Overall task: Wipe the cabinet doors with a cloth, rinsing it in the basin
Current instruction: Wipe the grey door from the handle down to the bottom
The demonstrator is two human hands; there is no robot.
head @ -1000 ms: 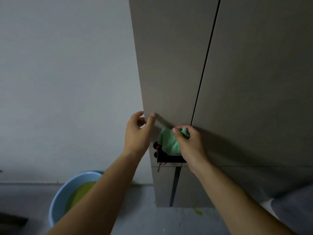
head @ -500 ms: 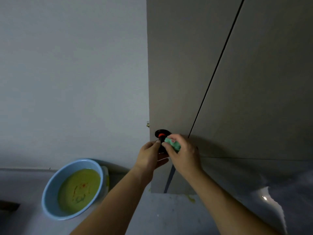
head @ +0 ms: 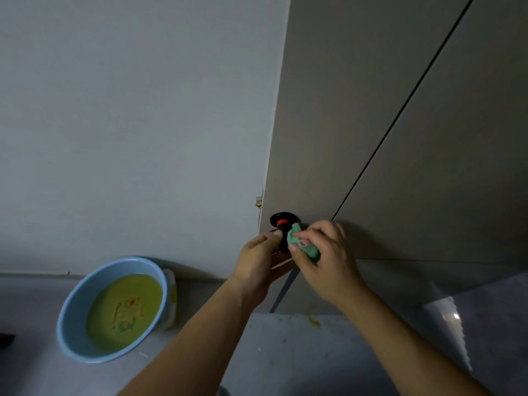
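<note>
Cloth, green, bunched small

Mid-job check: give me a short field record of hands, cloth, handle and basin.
left hand: grips the black handle on the cabinet door
right hand: pinches the green cloth, bunched, against the handle
basin: blue, lower left, holds yellow-green water, away from both hands

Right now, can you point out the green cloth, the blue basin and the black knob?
green cloth [head: 295, 238], head view: its bunched upper fold.
blue basin [head: 71, 318], head view: its left inner wall.
black knob [head: 276, 218], head view: its round base.
</note>
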